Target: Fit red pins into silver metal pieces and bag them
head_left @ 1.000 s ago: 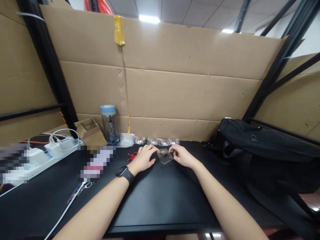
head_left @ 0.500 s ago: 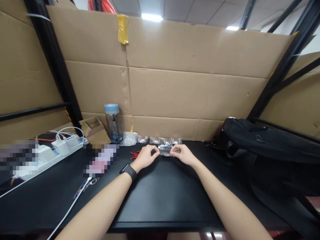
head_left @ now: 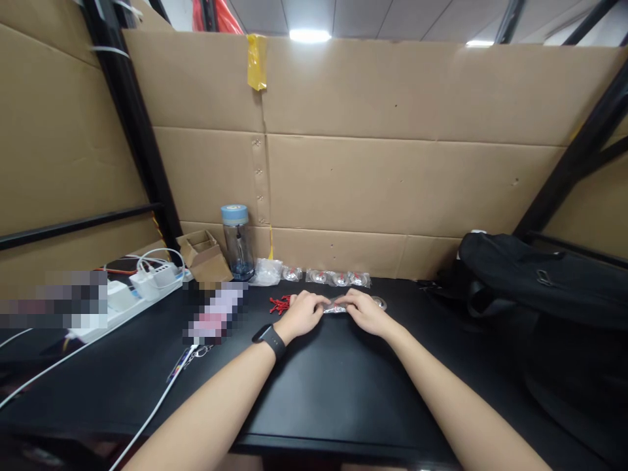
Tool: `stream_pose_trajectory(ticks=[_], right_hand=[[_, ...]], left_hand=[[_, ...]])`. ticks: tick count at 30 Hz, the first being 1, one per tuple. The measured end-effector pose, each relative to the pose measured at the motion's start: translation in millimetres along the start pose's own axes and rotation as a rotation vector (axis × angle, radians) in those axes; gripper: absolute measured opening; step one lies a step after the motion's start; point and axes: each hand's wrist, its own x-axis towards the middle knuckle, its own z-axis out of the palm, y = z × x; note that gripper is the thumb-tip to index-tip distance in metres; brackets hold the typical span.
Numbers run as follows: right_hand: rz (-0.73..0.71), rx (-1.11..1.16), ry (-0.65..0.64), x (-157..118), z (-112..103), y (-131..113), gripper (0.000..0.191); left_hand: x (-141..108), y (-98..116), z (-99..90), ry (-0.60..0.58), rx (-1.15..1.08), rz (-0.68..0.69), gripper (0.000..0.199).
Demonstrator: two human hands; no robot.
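Observation:
Between my hands, low against the black table, is a small clear plastic packet with something shiny and a red mark inside. My left hand, with a dark watch on its wrist, has its fingers closed at the packet's left end. Bent fingers of my right hand press on its right end; their tips are partly hidden. Just beyond the right hand a round, clear-rimmed piece shows in part; I cannot tell whether it belongs to the packet. Thin red pieces lie left of my left hand.
Several similar packets line the cardboard wall, beside crumpled clear plastic. A blue-lidded bottle and open carton stand back left, near a power strip with cables. A black bag fills the right side.
The packet, held up between both hands before, is now lower and flatter at the table. My fingers have come closer together over it. The whole view has shifted a little to the left.

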Motion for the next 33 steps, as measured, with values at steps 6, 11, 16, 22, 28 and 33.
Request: stream_pose_trajectory(ticks=[6,11,16,22,28,33], right_hand=[[0.028,-0.206,-0.041,-5.8,-1.3,-5.1,0.038],[0.030,-0.113,-0.072,-5.4,-3.6,-9.5,0.027],[0.058,-0.011,0.022,-1.4,-1.9,-6.8,0.034],[0.194,0.435,0.049,0.4,5.8,-2.0,0.030],[0.290,0.528,0.116,0.0,10.4,-5.0,0.032],[0.394,0.445,0.217,7.0,8.6,11.4,0.026]], left_hand=[[-5.5,1.7,-1.4,0.040,0.117,0.073,0.030],[-4.4,0.1,-1.7,0.021,0.074,0.083,0.022],[-1.7,3.3,-3.0,0.036,-0.033,0.002,0.017],[-0.7,9.1,-7.3,0.082,-0.180,-0.111,0.018],[1.6,6.6,-8.9,0.090,-0.181,-0.187,0.021],[-0.3,2.8,-8.3,0.097,-0.067,-0.192,0.022]])
